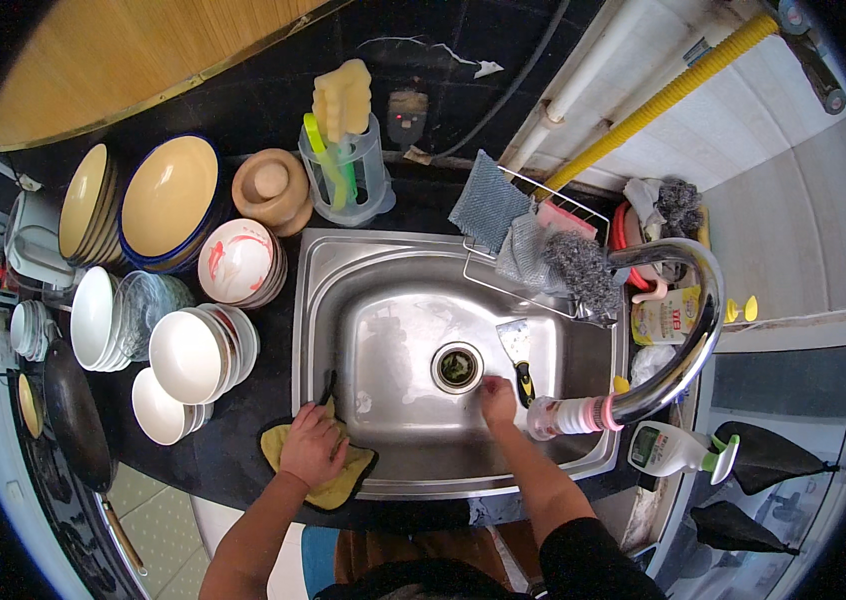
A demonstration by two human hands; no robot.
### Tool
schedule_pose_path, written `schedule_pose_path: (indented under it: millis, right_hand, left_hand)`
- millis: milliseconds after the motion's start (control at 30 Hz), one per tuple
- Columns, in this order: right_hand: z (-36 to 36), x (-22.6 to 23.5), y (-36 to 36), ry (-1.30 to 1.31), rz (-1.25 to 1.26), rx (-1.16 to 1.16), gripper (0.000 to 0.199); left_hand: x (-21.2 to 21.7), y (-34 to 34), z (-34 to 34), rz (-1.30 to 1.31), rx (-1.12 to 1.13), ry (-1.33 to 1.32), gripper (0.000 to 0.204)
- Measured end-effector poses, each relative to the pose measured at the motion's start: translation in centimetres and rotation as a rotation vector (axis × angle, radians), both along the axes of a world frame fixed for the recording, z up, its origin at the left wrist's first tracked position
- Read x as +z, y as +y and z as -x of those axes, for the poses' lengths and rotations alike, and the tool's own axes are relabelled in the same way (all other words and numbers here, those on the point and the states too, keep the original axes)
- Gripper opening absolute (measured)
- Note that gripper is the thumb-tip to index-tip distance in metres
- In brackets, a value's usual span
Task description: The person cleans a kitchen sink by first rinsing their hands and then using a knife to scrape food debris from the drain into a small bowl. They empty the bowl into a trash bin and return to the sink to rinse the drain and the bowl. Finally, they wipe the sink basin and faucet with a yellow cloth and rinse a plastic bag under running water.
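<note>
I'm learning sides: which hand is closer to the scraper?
Right. The right hand is just left of the scraper; the left hand is farther left, on the yellow cloth.

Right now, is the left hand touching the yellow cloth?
Touching: the head view shows the left hand on the yellow cloth at the sink's near-left corner, fingers over it, no gap showing.

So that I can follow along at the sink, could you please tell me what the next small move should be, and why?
I'd probably have the right hand pick out the green bits: they sit in the drain, right beside that hand, while the left hand is over at the yellow cloth.
</note>
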State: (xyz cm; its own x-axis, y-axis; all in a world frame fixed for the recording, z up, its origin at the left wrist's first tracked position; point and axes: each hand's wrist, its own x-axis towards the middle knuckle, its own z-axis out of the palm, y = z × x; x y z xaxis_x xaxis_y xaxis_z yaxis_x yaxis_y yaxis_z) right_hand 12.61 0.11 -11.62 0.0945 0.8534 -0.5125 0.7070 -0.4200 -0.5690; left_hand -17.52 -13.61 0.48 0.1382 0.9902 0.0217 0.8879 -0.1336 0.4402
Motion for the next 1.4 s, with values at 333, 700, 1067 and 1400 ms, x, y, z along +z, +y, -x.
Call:
schedule_pose_path:
  millis: [333,700,1067,1400]
  right_hand:
    - [-2.1,-2.1,-0.7,-0.135,0.197,0.525,0.023]
    - [-2.4,-6.9,-1.8,-0.240,-0.087,0.847,0.011]
    - [-4.4,-5.8,-0.7,-0.093,-0.320,0.568,0.030]
    - [-14.0,-8.1,0.2,-0.484,0.173,0.357,0.020]
  left_hand:
    - [1.2,0.6,-0.1,0.001,-0.006,-0.022,0.016]
    - [1.2,0.7,-0.4,-0.003,0.010,-0.009,0.015]
    - [0.9,0.8,-0.6,0.002,0.007,-0.011,0.015]
    - [0.6,0.3,-0.2,0.038,-0.014,-0.024,0.017]
